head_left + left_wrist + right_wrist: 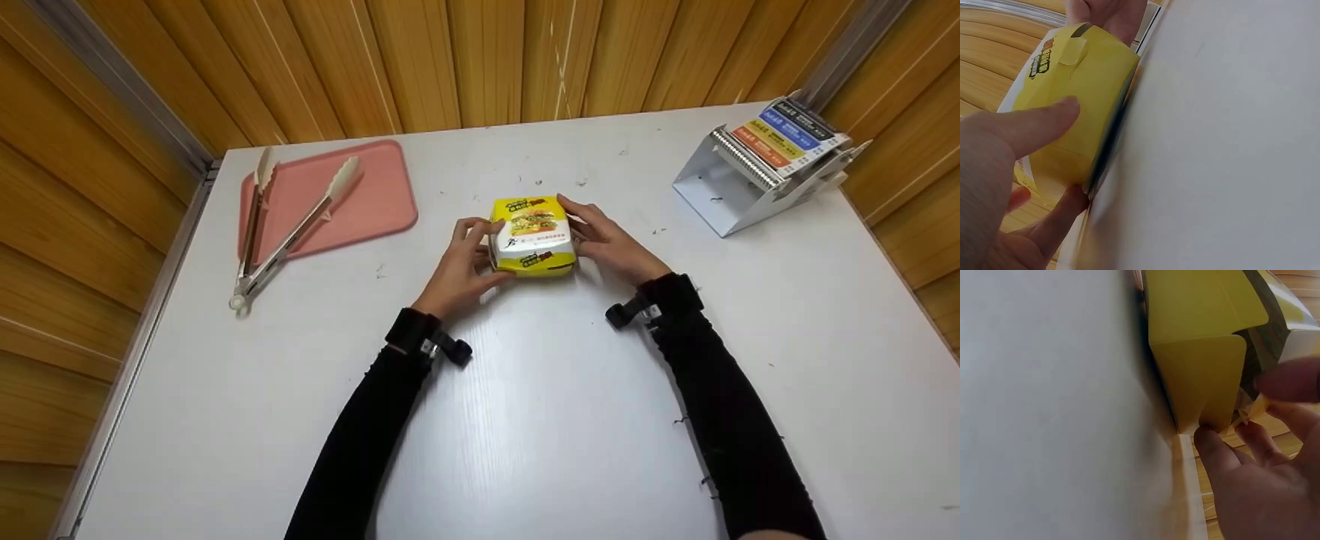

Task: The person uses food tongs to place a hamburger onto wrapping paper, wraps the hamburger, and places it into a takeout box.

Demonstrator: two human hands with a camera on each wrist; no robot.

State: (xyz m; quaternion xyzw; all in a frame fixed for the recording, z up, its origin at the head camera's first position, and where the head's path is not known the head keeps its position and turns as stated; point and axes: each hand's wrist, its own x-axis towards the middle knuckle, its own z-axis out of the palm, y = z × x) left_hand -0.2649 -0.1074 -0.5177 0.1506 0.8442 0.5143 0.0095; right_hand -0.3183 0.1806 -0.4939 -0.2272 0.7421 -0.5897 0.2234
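A yellow and white burger box (531,236), with a burger printed on its lid, sits near the middle of the white table (480,420). My left hand (469,266) holds its left side, thumb on the yellow front wall in the left wrist view and other fingers at the side and top. From the right, my right hand (611,244) holds the box, one finger reaching to the far right corner. In the right wrist view, the burger box (1196,382) has a dark gap between lid and base, with the right fingers (1292,382) at it. What lies inside is mostly hidden.
At the back left lies a pink tray (382,195) with metal tongs (281,247) spread across it, their hinge end over the tray's front edge. A white label dispenser (772,165) with coloured rolls stands at the back right. Wood-patterned walls (487,60) border the table.
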